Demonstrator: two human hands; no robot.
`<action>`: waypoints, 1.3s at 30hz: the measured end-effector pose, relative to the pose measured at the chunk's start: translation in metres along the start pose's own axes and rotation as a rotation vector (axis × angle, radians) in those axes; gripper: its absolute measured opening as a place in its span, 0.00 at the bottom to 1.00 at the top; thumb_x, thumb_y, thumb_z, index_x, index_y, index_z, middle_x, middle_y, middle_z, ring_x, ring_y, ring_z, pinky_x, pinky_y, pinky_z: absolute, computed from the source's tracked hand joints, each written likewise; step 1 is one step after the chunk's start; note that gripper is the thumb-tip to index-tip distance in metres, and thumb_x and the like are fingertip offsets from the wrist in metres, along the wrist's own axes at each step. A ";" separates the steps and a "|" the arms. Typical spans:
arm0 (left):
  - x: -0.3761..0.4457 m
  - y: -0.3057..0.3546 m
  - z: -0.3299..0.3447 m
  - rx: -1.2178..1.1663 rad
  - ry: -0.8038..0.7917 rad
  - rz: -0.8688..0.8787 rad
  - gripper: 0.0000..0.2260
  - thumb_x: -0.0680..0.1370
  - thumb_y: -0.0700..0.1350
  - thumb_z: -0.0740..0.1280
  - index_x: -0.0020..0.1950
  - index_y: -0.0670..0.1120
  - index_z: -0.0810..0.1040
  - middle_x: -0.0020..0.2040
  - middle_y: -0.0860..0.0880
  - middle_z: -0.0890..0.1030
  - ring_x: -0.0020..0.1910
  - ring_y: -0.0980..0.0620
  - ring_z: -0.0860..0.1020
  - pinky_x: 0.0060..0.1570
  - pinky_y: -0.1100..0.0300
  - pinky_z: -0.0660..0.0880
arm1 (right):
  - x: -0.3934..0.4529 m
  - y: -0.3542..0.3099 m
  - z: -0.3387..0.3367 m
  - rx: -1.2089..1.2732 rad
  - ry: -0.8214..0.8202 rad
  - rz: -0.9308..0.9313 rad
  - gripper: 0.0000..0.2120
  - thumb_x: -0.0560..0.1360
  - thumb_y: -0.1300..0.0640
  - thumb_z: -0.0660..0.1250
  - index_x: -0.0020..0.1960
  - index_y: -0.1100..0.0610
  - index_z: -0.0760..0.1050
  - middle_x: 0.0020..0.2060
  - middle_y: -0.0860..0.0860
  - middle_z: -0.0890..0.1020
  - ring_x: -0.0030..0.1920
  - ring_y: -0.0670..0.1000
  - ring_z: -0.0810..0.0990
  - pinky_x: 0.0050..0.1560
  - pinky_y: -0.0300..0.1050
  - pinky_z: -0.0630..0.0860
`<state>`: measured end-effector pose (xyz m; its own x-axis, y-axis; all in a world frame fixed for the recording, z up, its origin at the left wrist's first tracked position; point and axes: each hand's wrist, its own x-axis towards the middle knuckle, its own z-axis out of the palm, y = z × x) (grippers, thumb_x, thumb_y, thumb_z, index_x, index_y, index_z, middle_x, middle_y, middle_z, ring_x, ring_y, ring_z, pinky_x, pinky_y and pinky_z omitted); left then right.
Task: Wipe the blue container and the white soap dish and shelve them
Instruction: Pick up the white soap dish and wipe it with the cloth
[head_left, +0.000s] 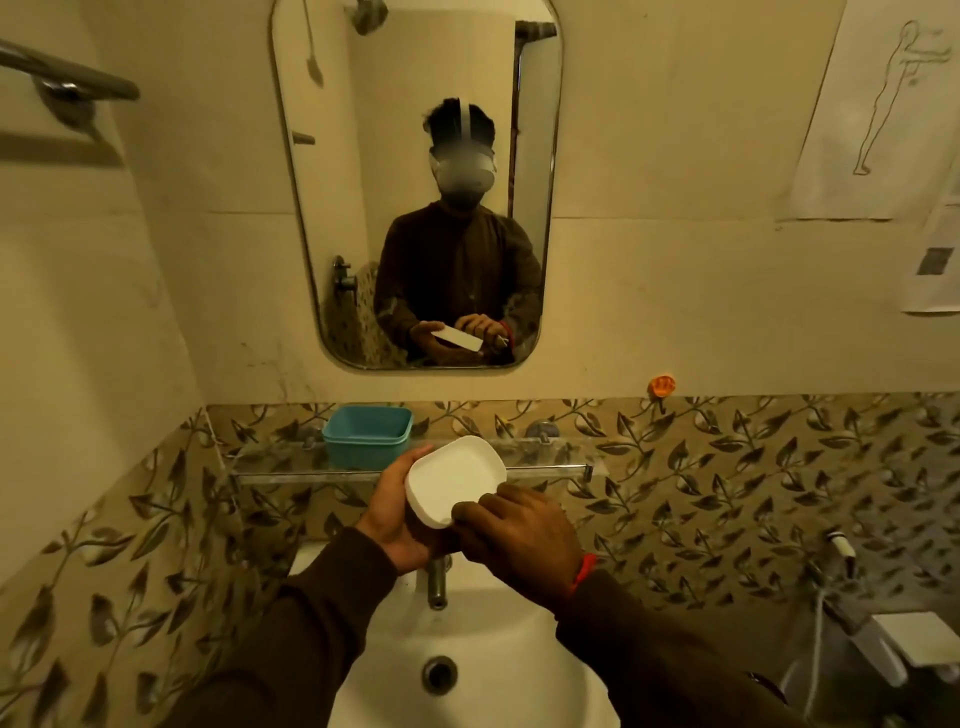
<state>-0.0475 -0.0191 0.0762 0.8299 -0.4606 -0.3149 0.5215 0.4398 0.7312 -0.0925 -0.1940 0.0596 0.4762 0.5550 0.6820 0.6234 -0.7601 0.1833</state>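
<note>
Right over the white ceramic washbasin (467, 623), both hands hold up the white rounded-rectangular plastic soap dish (453, 480), tilted so its hollow faces the camera. The left hand (397, 512) cups it from the left and underneath, thumb along the left rim and fingers hidden behind it. The right hand (519, 530) lies over the dish's near right corner, fingers curled down and pressed onto the rim; whether anything such as a cloth sits under those fingers cannot be told. A red thread band (583, 571) circles the right wrist, and both arms wear dark brown sleeves (291, 639).

Just beyond the dish, the blue square plastic container (367, 435) stands upright and open-topped on the clear glass wall shelf (550, 465), toward the shelf's left end, apart from the hands. The shelf has a thin metal rail along its near edge and is fixed against a band of beige tiles printed with dark leaves (727, 467).

Below the hands, a metal tap spout (437, 584) points down into the basin, with the round drain hole (439, 674) nearer the camera. Above the shelf, a tall mirror with rounded corners (415, 182) reflects a person in a dark top holding the white dish. A small orange hook (661, 385) sticks to the wall right of the mirror, a paper sheet with a line drawing of a figure (872, 114) hangs far right, and a metal towel bar (67, 78) sits at far left.
</note>
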 end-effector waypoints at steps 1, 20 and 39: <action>-0.002 0.003 -0.001 0.006 -0.024 -0.001 0.29 0.71 0.61 0.68 0.63 0.42 0.82 0.57 0.35 0.81 0.54 0.36 0.77 0.58 0.44 0.72 | 0.001 0.000 -0.001 -0.003 0.004 -0.016 0.12 0.80 0.45 0.58 0.54 0.50 0.75 0.37 0.49 0.83 0.38 0.52 0.79 0.37 0.45 0.77; -0.008 0.011 -0.013 -0.235 0.017 0.240 0.28 0.78 0.63 0.58 0.67 0.45 0.78 0.55 0.40 0.81 0.48 0.41 0.80 0.49 0.49 0.76 | 0.046 0.015 -0.046 1.063 0.423 0.927 0.07 0.77 0.47 0.65 0.49 0.51 0.76 0.44 0.46 0.82 0.47 0.50 0.82 0.34 0.49 0.83; 0.000 -0.027 -0.001 -0.276 0.051 0.108 0.34 0.72 0.69 0.64 0.54 0.38 0.86 0.51 0.34 0.85 0.48 0.35 0.85 0.46 0.42 0.82 | 0.046 -0.019 -0.032 0.561 -0.385 0.290 0.21 0.75 0.52 0.69 0.67 0.45 0.72 0.63 0.44 0.74 0.52 0.35 0.71 0.51 0.24 0.68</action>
<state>-0.0611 -0.0305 0.0557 0.8888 -0.3633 -0.2793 0.4579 0.6806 0.5719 -0.1027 -0.1646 0.1102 0.7898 0.5154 0.3326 0.6134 -0.6646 -0.4267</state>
